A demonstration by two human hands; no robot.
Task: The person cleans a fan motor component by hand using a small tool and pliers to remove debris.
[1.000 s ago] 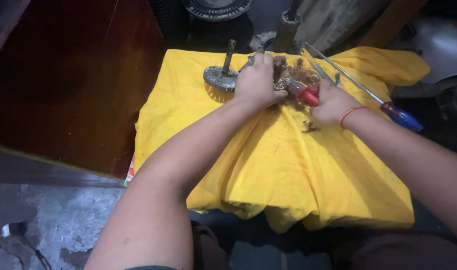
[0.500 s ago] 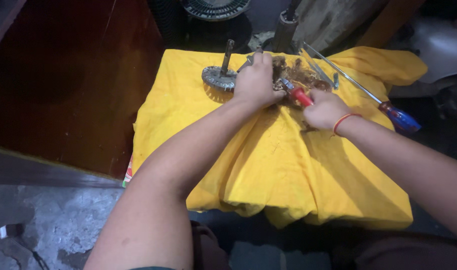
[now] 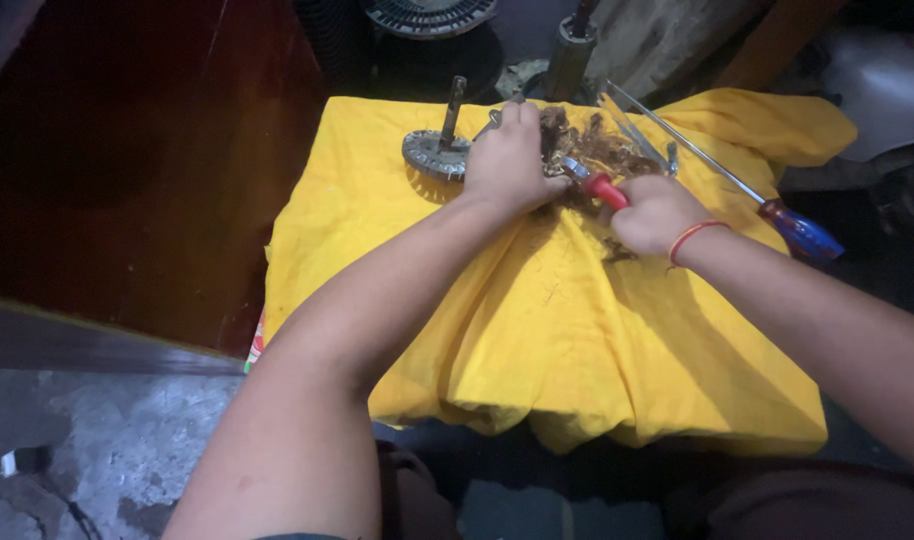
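Both hands work at the far edge of the yellow cloth point(image 3: 537, 330): left hand point(image 3: 509, 160) clamped over the brown tangle point(image 3: 597, 150), right hand point(image 3: 657, 212) fisted around the red-handled tool point(image 3: 602, 187), whose tip could slip into the fingers.

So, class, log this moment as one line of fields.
left hand: gripping brown tangle | right hand: holding red-handled tool against tangle | cloth: yellow | nearby: toothed disc, blue-handled screwdriver
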